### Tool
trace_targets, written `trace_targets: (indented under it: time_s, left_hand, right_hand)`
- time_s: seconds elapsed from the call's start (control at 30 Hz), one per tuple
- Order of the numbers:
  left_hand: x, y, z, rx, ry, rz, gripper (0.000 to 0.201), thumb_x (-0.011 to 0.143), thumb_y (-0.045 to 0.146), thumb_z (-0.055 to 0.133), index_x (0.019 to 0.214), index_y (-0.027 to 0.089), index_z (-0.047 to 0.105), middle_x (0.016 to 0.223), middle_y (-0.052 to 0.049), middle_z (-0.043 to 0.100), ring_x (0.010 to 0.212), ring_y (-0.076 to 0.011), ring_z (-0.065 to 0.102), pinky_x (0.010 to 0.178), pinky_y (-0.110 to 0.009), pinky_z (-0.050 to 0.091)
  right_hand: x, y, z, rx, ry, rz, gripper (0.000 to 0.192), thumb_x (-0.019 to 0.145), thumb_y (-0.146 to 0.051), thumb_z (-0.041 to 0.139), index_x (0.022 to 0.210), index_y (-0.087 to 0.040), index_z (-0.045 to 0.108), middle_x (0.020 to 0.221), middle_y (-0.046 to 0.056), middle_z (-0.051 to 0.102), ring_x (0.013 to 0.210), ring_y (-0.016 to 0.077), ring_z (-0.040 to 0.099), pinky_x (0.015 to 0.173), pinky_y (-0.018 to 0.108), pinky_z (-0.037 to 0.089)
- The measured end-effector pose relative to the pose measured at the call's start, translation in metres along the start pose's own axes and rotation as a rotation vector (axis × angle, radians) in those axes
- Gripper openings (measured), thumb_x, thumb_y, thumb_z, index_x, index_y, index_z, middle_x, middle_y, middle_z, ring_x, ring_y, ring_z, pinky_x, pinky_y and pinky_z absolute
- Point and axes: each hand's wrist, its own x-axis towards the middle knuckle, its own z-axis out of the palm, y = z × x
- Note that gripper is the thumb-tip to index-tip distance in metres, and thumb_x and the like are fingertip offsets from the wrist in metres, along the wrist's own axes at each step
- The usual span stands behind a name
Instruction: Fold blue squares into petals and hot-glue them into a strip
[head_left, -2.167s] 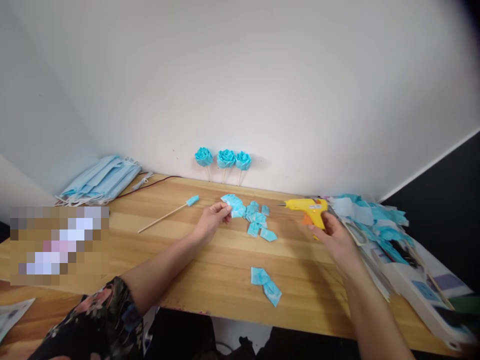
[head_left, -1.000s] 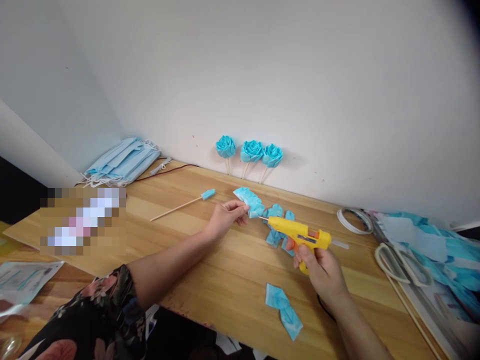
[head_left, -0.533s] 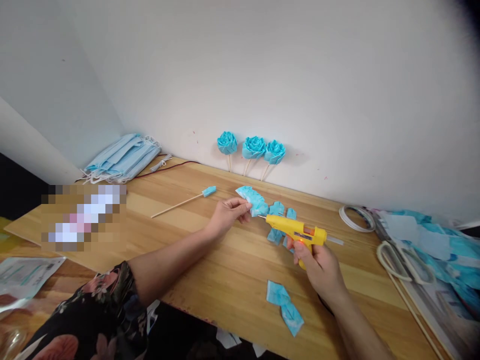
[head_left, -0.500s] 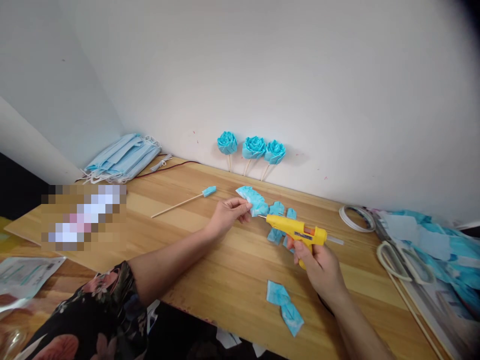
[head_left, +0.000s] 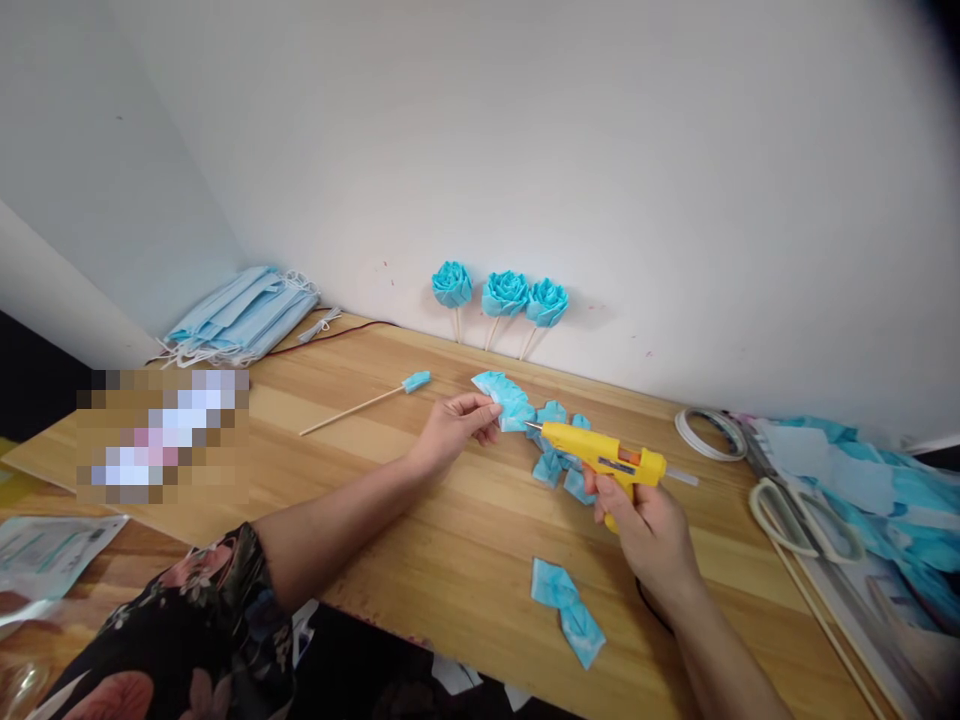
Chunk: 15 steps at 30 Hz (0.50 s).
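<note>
Between thumb and fingers, my left hand point(head_left: 459, 428) pinches a pleated blue fabric strip point(head_left: 504, 398) above the table. My right hand point(head_left: 643, 510) is wrapped round a yellow hot glue gun point(head_left: 600, 452), whose nozzle points left at the strip's right end; I cannot tell whether it touches. Cut blue fabric pieces point(head_left: 551, 466) lie beneath the gun. Nearer me lies another blue piece point(head_left: 568, 610), pinched in at its middle. Left of my left hand, a wooden stick point(head_left: 352, 410) with a small blue bud point(head_left: 417, 381) at its tip rests on the table.
Three blue fabric roses point(head_left: 505, 293) on sticks lean against the wall. A stack of face masks point(head_left: 244, 312) lies at the back left. On the right are a tape roll point(head_left: 709, 434), scissors point(head_left: 806, 520), sticks point(head_left: 821, 620) and blue fabric point(head_left: 900, 500). A plastic packet point(head_left: 56, 555) lies left.
The glue gun in my right hand has shifted slightly right, its nozzle drawing back a little from the strip's end. My left hand keeps its hold on the strip.
</note>
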Motion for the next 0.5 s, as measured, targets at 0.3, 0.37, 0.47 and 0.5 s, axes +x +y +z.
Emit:
trace_targets:
  time_s: [0.3,0.37,0.47,0.5]
  left_hand:
    - [0.0003,-0.0015,-0.0003,-0.007,-0.007,-0.001,0.032,0.069,0.043,0.073,0.071,0.013,0.061,0.057,-0.001,0.062,0.053,-0.0103,0.057,0.053,-0.023,0.044]
    - [0.0,-0.0013,-0.0002,-0.013,-0.009,0.001,0.032,0.069,0.043,0.073,0.071,0.013,0.061,0.057,0.0,0.062,0.053,-0.0102,0.057,0.053,-0.022,0.044]
    - [0.0001,-0.0011,-0.0002,-0.013,-0.013,0.005,0.033,0.069,0.043,0.073,0.072,0.013,0.062,0.058,0.0,0.062,0.053,-0.0102,0.057,0.053,-0.022,0.044]
    - [0.0001,-0.0011,-0.0002,-0.013,-0.012,0.005,0.033,0.069,0.044,0.073,0.072,0.013,0.062,0.058,0.0,0.062,0.053,-0.0102,0.057,0.053,-0.022,0.044]
  right_hand:
    - [0.0002,0.001,-0.0026,-0.018,0.028,0.006,0.037,0.089,-0.05,0.044,0.072,-0.022,0.06,0.077,0.008,0.069,0.069,0.0202,0.064,0.059,0.028,0.048]
    - [0.0007,0.002,-0.0032,-0.045,0.037,-0.007,0.037,0.089,-0.049,0.044,0.07,-0.022,0.06,0.075,0.007,0.069,0.068,0.02,0.064,0.058,0.027,0.048]
    - [0.0016,0.003,-0.0037,-0.103,0.063,-0.022,0.037,0.087,-0.049,0.044,0.07,-0.021,0.061,0.07,0.007,0.069,0.064,0.0201,0.064,0.056,0.027,0.048]
    - [0.0018,0.003,-0.0037,-0.13,0.072,-0.029,0.037,0.086,-0.049,0.044,0.069,-0.021,0.062,0.068,0.006,0.069,0.063,0.0204,0.064,0.056,0.028,0.048]
